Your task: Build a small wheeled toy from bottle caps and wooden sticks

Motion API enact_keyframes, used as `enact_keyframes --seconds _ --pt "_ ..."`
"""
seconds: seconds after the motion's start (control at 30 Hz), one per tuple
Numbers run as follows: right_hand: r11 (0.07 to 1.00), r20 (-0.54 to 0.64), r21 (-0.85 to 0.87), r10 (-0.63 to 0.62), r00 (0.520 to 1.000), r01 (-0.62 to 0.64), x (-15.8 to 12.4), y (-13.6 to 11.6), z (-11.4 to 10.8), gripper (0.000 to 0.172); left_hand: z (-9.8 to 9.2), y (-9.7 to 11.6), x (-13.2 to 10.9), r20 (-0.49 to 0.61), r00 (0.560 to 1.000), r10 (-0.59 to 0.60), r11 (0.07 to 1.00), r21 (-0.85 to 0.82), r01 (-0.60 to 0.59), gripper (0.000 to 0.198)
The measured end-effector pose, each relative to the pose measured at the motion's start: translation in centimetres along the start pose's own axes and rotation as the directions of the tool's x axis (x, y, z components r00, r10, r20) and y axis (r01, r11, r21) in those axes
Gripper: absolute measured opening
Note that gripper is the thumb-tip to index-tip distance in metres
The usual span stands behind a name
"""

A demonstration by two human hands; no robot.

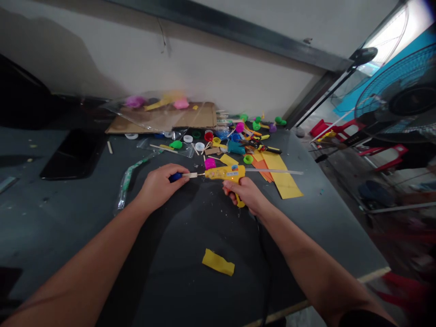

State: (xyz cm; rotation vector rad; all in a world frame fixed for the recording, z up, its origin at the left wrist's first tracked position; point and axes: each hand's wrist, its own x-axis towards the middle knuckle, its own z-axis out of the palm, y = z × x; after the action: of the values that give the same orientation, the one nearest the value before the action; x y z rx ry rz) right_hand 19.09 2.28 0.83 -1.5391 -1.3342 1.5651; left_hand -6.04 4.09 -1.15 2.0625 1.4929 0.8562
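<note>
A yellow hot glue gun (221,172) is in my right hand (243,192), with my fingers wrapped round its handle and trigger. From its rear sticks out a long clear glue stick (279,171). Between the thumb and fingers of my left hand (164,182) is a small dark blue piece (175,177), partly hidden by the fingers. A short pale wooden stick (190,175) extends from it toward the gun. The metal nozzle (200,174) is at or very near the end of this stick; contact cannot be made out. A torn yellow paper strip (218,262) lies nearer me.
Bottle caps (200,146), pliers (269,148), sticks and balloons are heaped behind my hands. Yellow paper (281,175) lies at right, a phone (73,154) at left. Cardboard (200,116) rests by the wall. The gun's black cord (260,245) runs toward me. A fan (408,100) stands beyond the table.
</note>
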Motion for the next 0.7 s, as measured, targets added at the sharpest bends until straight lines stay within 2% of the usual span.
enact_keyframes --seconds 0.7 --pt "0.999 -0.024 0.048 0.003 1.000 -0.002 0.08 -0.11 0.27 0.028 -0.05 -0.03 -0.09 0.004 1.000 0.007 1.000 -0.015 -0.007 0.021"
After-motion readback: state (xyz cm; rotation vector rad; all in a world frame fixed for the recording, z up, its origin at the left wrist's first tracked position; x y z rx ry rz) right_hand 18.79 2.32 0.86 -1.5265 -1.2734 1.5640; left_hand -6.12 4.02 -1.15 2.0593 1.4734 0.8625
